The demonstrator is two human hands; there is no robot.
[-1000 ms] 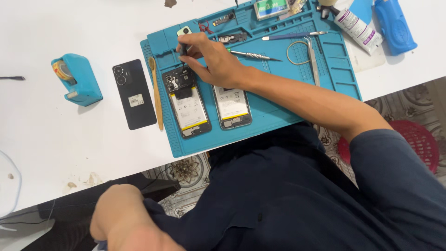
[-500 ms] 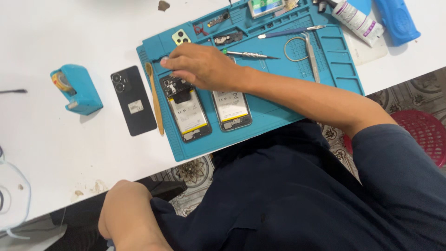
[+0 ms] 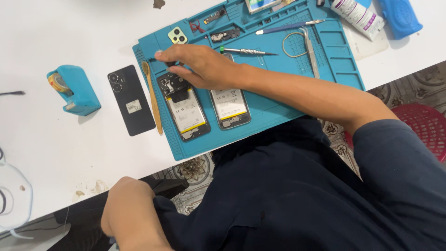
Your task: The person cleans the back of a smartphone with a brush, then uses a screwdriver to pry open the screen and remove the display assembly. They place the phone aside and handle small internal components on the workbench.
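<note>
My right hand (image 3: pixel 202 67) reaches across a blue work mat (image 3: pixel 274 118) and pinches a small dark part (image 3: pixel 171 63) at the top end of an opened phone (image 3: pixel 185 106) with its battery showing. A second opened phone (image 3: pixel 230 108) lies just right of it, partly under my wrist. My left hand (image 3: pixel 127 211) rests low by my lap, below the table edge, with its fingers hidden. A black back cover (image 3: pixel 131 100) lies on the white table left of the mat, with a tan pry stick (image 3: pixel 152 95) between it and the first phone.
On the mat lie a screwdriver (image 3: pixel 246 51), tweezers (image 3: pixel 311 53), a pale green camera frame (image 3: pixel 177 35) and small parts. A blue tape dispenser (image 3: pixel 74 90) stands at left. A tube (image 3: pixel 357 14) and a blue bottle (image 3: pixel 399 16) lie far right. A red stool (image 3: pixel 427 130) stands on the floor.
My right hand has moved from the mat's top compartments down and left to the upper end of the first opened phone. The view has shifted slightly.
</note>
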